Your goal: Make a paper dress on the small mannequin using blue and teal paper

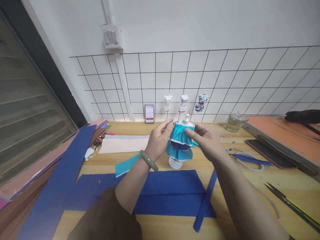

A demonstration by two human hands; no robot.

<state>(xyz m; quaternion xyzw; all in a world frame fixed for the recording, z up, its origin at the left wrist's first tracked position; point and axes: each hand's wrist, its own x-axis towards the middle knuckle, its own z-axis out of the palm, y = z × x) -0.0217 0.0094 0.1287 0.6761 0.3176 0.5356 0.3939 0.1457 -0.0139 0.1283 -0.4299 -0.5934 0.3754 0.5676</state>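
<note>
A small white mannequin [187,120] on a round base wears a tiered paper dress [180,141] in turquoise and dark blue with white edges. My left hand [160,136], with a green bangle on the wrist, is at the dress's left side, its thumb and fingertips close together; whether they grip the paper is unclear. On the other side, my right hand [206,138] has its thumb on the front of the upper turquoise tier and its fingers behind, pinching it. Dark blue sheets [172,183] lie in front of the mannequin, with a blue strip [206,201] across their right end.
Three small mannequins [183,101] stand by the wall, right of an upright phone [149,113]. Pink paper [123,145] and turquoise paper [128,164] lie to the left. At right are a glass cup [236,122], a dark phone [271,153], a pale cable and scissors [292,205].
</note>
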